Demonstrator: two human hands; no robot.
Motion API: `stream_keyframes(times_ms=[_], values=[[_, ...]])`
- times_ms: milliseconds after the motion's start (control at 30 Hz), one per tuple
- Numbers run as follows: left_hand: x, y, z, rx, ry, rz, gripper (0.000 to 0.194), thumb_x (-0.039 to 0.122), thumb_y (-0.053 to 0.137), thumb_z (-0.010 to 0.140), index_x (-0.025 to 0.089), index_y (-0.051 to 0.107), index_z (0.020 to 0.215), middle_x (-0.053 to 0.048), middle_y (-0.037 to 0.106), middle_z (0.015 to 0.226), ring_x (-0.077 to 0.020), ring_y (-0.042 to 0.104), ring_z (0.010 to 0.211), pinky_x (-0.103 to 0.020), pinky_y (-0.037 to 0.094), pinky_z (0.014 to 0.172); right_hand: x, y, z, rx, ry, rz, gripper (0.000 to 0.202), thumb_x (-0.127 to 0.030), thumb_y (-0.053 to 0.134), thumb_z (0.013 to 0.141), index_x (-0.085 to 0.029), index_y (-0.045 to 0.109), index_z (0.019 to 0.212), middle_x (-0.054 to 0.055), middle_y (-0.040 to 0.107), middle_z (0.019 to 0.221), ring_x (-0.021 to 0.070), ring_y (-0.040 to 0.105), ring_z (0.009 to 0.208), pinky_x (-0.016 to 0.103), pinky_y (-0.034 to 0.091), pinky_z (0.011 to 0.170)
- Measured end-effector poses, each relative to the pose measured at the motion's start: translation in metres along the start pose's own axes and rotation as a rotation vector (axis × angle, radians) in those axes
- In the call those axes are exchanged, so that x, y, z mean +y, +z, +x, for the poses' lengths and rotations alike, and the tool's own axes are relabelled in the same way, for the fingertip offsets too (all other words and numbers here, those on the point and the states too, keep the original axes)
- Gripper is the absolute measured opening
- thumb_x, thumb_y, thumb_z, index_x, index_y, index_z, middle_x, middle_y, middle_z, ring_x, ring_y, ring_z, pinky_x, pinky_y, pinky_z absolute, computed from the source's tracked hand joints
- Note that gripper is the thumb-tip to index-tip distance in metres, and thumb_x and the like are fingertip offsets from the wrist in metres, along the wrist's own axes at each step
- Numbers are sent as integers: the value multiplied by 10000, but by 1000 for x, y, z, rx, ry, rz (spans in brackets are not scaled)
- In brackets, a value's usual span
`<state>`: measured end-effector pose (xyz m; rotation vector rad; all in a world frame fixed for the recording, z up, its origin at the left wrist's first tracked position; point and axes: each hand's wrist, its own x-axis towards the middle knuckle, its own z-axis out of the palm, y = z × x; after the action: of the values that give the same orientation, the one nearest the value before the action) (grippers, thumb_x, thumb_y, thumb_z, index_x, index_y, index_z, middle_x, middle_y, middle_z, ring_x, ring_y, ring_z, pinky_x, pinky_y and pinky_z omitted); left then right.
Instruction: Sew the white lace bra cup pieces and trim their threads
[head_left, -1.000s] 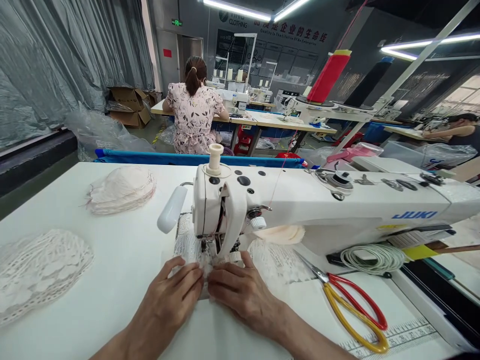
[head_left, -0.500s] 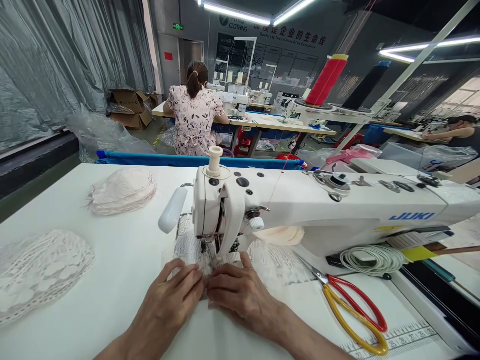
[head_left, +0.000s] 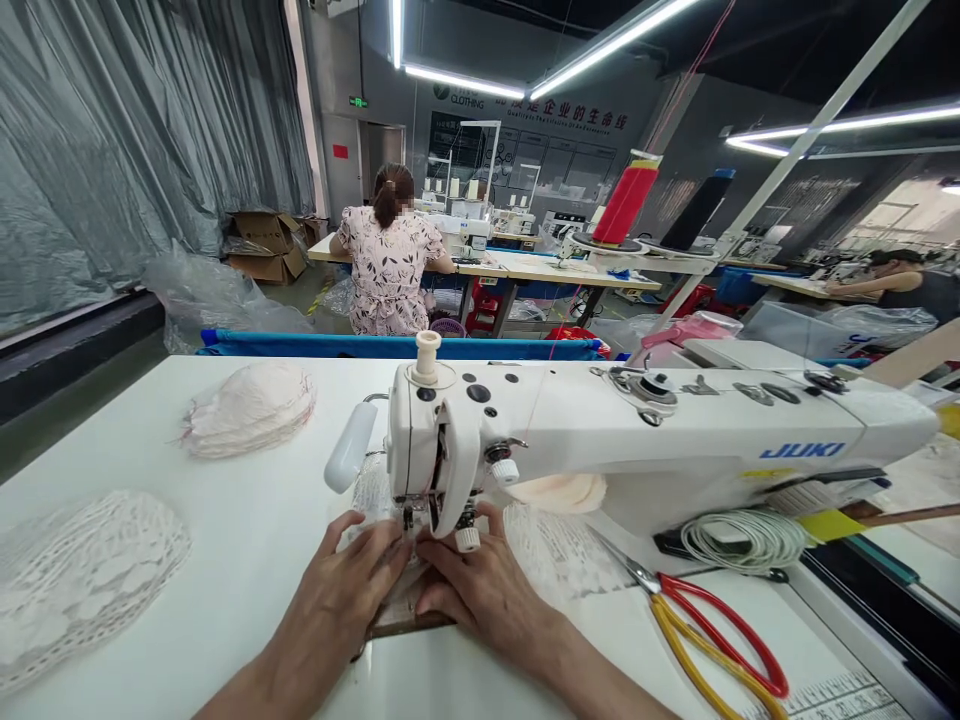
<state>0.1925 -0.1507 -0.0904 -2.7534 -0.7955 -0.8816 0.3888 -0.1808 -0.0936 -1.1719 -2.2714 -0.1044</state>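
White lace fabric (head_left: pixel 559 548) lies at the needle area of a white sewing machine (head_left: pixel 600 415) and spreads to its right. My left hand (head_left: pixel 341 580) presses on the lace left of the presser foot, fingers bent and close together. From the right, my right hand (head_left: pixel 487 580) pinches near the presser foot, its fingertips partly hidden by the machine head. A metal plate (head_left: pixel 411 612) shows between and below the hands. Peach cup-shaped fabric (head_left: pixel 562 492) lies under the machine arm.
Stacked pale pieces (head_left: pixel 251 408) and a lace pile (head_left: pixel 97 570) lie on the left. Scissors (head_left: pixel 720 630), coiled cable (head_left: pixel 742 540) and a ruler (head_left: pixel 844 695) are on the right. Ahead, a person (head_left: pixel 390 250) sits at another table; a second person (head_left: pixel 892 280) is far right.
The view has tilted up slightly. My right hand's fingers have shifted and now sit closer to the presser foot, and more of the metal plate shows below the hands.
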Motion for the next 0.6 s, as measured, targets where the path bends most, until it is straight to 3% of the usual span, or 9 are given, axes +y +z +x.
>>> stream_keyframes(times_ms=[267, 433, 600], values=[[-4, 7, -4, -10, -20, -24, 404, 40, 238, 922, 158, 516, 1190, -81, 622, 1049, -130, 584, 958, -415, 211, 1041, 2, 2, -2, 2, 7, -17, 411, -488, 380, 931, -174, 543, 1140, 71, 665, 888, 222, 565, 899, 426, 258, 898], [1, 3, -9, -18, 11, 14, 339, 74, 289, 937, 153, 539, 1151, -56, 635, 1042, -138, 544, 1048, -372, 231, 1034, -1, -3, -5, 21, -14, 11, 358, -448, 368, 951, -182, 570, 1078, 56, 672, 901, 195, 568, 833, 435, 221, 915], [3, -3, -8, 33, 29, 34, 355, 76, 250, 955, 151, 570, 1089, -39, 652, 955, -128, 569, 959, -334, 302, 950, -2, -12, -5, 39, -5, 12, 319, -411, 383, 960, -173, 595, 987, 30, 656, 807, 156, 557, 743, 401, 247, 870]])
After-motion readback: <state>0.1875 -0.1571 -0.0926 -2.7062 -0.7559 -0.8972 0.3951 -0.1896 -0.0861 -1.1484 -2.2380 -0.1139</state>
